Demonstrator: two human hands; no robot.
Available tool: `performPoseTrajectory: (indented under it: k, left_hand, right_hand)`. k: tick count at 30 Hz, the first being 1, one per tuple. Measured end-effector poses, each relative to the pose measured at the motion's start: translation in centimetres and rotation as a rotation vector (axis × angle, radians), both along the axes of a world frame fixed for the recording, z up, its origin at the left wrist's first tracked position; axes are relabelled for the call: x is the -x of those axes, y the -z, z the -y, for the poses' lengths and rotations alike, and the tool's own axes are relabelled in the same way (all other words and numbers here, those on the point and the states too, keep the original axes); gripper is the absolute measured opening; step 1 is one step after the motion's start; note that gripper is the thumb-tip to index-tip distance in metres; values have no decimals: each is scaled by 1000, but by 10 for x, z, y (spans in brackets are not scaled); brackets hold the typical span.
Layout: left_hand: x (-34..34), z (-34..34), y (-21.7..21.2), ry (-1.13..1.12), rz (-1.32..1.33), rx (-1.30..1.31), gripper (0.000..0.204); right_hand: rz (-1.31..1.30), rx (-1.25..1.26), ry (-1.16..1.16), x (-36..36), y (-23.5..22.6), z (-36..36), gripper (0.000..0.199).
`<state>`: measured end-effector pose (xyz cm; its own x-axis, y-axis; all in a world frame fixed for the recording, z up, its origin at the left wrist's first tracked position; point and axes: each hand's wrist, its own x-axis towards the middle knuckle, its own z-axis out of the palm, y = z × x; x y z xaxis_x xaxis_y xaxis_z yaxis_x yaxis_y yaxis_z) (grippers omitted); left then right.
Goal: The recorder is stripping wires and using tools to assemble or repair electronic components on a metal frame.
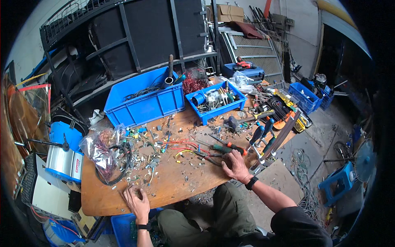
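My left hand (137,201) rests at the near left edge of the wooden table (193,183), its fingers curved and apart, with nothing visible in them. Over the table's right part is my right hand (235,166), fingers bent and spread, nearest to a red-and-black handled screwdriver (236,148) and a dark green handled tool (221,148). Whether its fingertips touch either of these, I cannot tell. Red wires (181,143) and a yellow wire (183,152) lie left of my right hand. Small metal and plastic scraps (150,158) are scattered between my hands.
A large blue crate (144,108) and a smaller blue bin of parts (218,113) stand at the back. A hammer (234,122) lies behind the screwdrivers, blue-handled tools (257,134) stand at the right edge. A plastic bag (100,150) and a black cable coil (128,162) lie left.
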<state>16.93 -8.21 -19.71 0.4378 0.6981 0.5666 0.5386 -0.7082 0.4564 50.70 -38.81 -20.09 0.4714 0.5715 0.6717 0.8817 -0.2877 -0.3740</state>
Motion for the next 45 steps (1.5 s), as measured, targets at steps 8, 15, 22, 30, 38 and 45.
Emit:
performPoseTrajectory:
  k: [8,15,22,30,38,45]
  left_hand:
    - [-6,10,-6,-24,-36,2,22]
    - [-8,9,-2,-24,-33,-8,25]
    - [-3,3,3,-19,-70,-31,28]
    - [-7,11,-5,-5,-27,-3,23]
    - [-1,4,2,-6,-28,-25,30]
    - [-1,4,1,-3,-34,0,33]
  right_hand:
    - [-86,-3,-44,3,-9,4,31]
    - [-50,-34,-82,-2,-7,5,32]
    - [-80,-25,-86,1,-12,5,32]
    - [-99,14,-70,-2,-5,9,33]
    - [-114,-16,-83,2,-9,5,38]
    - [-57,-30,-68,-2,-3,5,38]
